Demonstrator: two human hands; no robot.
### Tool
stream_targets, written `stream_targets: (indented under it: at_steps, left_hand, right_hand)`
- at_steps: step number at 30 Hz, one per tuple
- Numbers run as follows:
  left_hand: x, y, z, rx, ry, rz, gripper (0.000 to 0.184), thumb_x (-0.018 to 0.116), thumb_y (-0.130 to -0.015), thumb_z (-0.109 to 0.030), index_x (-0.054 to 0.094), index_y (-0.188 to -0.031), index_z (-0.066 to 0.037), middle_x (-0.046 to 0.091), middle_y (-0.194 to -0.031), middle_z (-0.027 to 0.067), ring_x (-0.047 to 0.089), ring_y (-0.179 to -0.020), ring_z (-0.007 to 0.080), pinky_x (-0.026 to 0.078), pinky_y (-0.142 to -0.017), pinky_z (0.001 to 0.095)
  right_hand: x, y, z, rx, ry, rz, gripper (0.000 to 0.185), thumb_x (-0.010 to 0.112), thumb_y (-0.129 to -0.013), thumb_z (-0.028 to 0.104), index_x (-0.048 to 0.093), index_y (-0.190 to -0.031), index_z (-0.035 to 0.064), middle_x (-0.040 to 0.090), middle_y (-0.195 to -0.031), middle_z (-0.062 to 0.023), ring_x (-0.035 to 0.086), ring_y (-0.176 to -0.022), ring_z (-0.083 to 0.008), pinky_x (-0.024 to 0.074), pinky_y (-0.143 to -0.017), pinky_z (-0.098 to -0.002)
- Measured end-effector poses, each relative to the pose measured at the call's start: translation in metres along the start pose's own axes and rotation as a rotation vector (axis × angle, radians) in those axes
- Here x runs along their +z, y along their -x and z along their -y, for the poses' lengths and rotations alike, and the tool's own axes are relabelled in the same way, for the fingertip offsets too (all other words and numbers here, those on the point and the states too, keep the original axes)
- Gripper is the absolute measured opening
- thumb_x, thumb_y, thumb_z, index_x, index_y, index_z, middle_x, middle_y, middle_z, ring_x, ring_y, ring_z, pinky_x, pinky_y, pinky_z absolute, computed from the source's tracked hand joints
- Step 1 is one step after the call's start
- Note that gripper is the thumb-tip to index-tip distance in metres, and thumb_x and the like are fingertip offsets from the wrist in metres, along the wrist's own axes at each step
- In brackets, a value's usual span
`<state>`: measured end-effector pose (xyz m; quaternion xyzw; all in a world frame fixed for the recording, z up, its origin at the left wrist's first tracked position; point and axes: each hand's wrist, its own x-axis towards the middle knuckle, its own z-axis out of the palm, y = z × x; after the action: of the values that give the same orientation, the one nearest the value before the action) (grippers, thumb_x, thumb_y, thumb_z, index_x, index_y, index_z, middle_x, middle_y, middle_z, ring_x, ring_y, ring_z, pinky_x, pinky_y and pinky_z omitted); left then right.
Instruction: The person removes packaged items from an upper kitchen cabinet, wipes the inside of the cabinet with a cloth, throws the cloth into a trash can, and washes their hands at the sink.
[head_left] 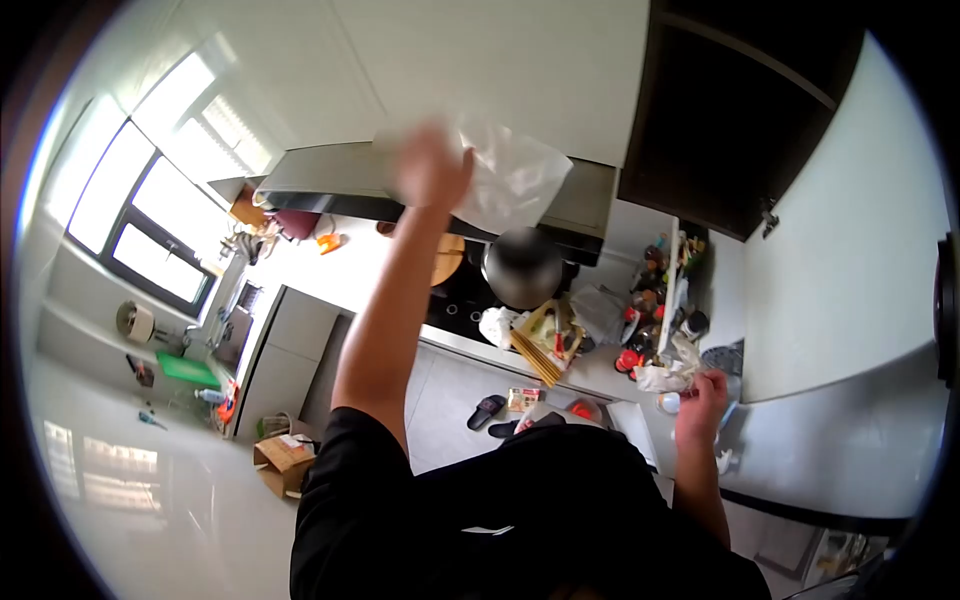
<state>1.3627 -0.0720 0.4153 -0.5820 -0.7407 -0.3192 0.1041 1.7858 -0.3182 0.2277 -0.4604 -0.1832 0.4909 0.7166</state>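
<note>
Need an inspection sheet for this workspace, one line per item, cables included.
Surface: glossy white countertop; black glass cooktop bearing a round grey pot, blurred.
Job's things: crumpled translucent plastic bag, in front of the grey-beige range hood.
Clutter: red-lidded jars and assorted bottles crowd the counter's right end; black slippers on the floor.
Hands: left hand raised, blurred, apparently holding the bag; right hand lower, at crumpled whitish wrapping, grip unclear.
Cables: nothing seen.
Surroundings: dark-interior wall cabinet, pale door open; dark-framed window at left.
</note>
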Motion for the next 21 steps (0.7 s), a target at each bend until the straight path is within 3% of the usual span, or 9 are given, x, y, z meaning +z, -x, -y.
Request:
stream_targets:
  at_steps: [3,7,9,10,13,15,17,20,21]
  left_hand:
    - [-0.013,0.041,-0.018,0.351,0.024,0.382,0.036,0.065,-0.090,-0.042,0.070,-0.117,-0.019,0.064,-0.127,0.0067,0.052,-0.127,0.0284,0.033,-0.109,0.0495]
    - [-0.001,0.052,-0.015,0.265,0.074,0.331,0.046,0.055,-0.094,-0.050,0.069,-0.120,-0.014,0.062,-0.133,0.0043,0.049,-0.132,0.0278,0.028,-0.113,0.0503]
    - [0.021,0.071,-0.019,0.392,-0.031,-0.118,0.043,0.057,-0.094,-0.046,0.068,-0.122,-0.015,0.063,-0.132,0.0049,0.050,-0.131,0.0292,0.029,-0.112,0.0500]
    - [0.009,0.084,-0.032,0.456,0.169,-0.095,0.037,0.063,-0.092,-0.038,0.068,-0.120,-0.013,0.065,-0.127,0.0069,0.052,-0.127,0.0304,0.031,-0.110,0.0495]
    - [-0.010,0.133,-0.067,0.646,0.687,0.408,0.041,0.069,-0.089,-0.033,0.064,-0.119,-0.006,0.064,-0.121,0.0158,0.058,-0.114,0.0354,0.045,-0.101,0.0450]
    - [-0.013,0.162,-0.090,0.394,1.020,0.841,0.055,0.066,-0.096,-0.040,0.058,-0.128,0.004,0.060,-0.128,0.0180,0.057,-0.120,0.0279,0.045,-0.101,0.0403]
    - [0.002,0.178,-0.108,0.071,1.459,1.163,0.049,0.066,-0.098,-0.036,0.058,-0.127,0.003,0.064,-0.118,0.0114,0.060,-0.107,0.0166,0.049,-0.091,0.0321]
    - [-0.008,0.175,-0.122,-0.237,1.611,1.166,0.019,0.066,-0.098,-0.021,0.061,-0.108,-0.006,0.064,-0.094,-0.0025,0.057,-0.077,0.0031,0.044,-0.065,0.0193]
    - [-0.003,0.175,-0.124,-0.298,1.775,1.092,0.011,0.065,-0.099,-0.017,0.059,-0.100,-0.008,0.064,-0.093,0.0001,0.059,-0.081,0.0065,0.048,-0.073,0.0223]
  right_hand:
    - [0.011,-0.007,0.005,0.001,-0.019,0.038,0.015,0.061,-0.087,0.003,0.052,-0.095,0.0120,0.054,-0.089,-0.0001,0.053,-0.081,-0.0116,0.0440,-0.075,-0.0271]
    - [0.040,-0.006,0.018,-0.023,-0.075,0.068,0.014,0.061,-0.089,0.004,0.052,-0.097,0.0105,0.057,-0.093,-0.0014,0.058,-0.088,-0.0138,0.0476,-0.082,-0.0295]
    - [0.056,-0.004,0.023,-0.063,-0.071,0.104,0.013,0.061,-0.091,0.005,0.052,-0.099,0.0095,0.059,-0.095,-0.0022,0.060,-0.090,-0.0151,0.0490,-0.085,-0.0310]
    - [0.069,0.000,0.028,-0.048,-0.075,0.121,0.015,0.062,-0.093,0.007,0.055,-0.106,0.0086,0.061,-0.098,-0.0028,0.060,-0.090,-0.0140,0.0493,-0.083,-0.0292]
    - [0.108,0.012,0.038,-0.068,-0.025,0.236,0.020,0.061,-0.095,0.008,0.056,-0.114,0.0073,0.063,-0.101,-0.0033,0.061,-0.091,-0.0126,0.0496,-0.082,-0.0274]
    - [0.132,0.015,0.040,-0.109,-0.070,0.337,0.024,0.060,-0.098,0.007,0.057,-0.122,0.0061,0.065,-0.105,-0.0045,0.062,-0.096,-0.0118,0.0501,-0.083,-0.0266]
    - [0.160,0.020,0.051,-0.077,-0.136,0.437,0.025,0.058,-0.100,0.007,0.058,-0.125,0.0045,0.065,-0.109,-0.0048,0.062,-0.099,-0.0115,0.0495,-0.088,-0.0266]
    - [0.174,0.013,0.053,-0.144,-0.071,0.408,0.027,0.054,-0.102,0.007,0.059,-0.128,0.0018,0.065,-0.112,-0.0041,0.060,-0.101,-0.0091,0.0470,-0.092,-0.0246]
    - [0.174,0.008,0.053,-0.171,-0.068,0.402,0.027,0.054,-0.103,0.010,0.059,-0.128,0.0021,0.064,-0.114,-0.0038,0.059,-0.100,-0.0082,0.0467,-0.091,-0.0234]
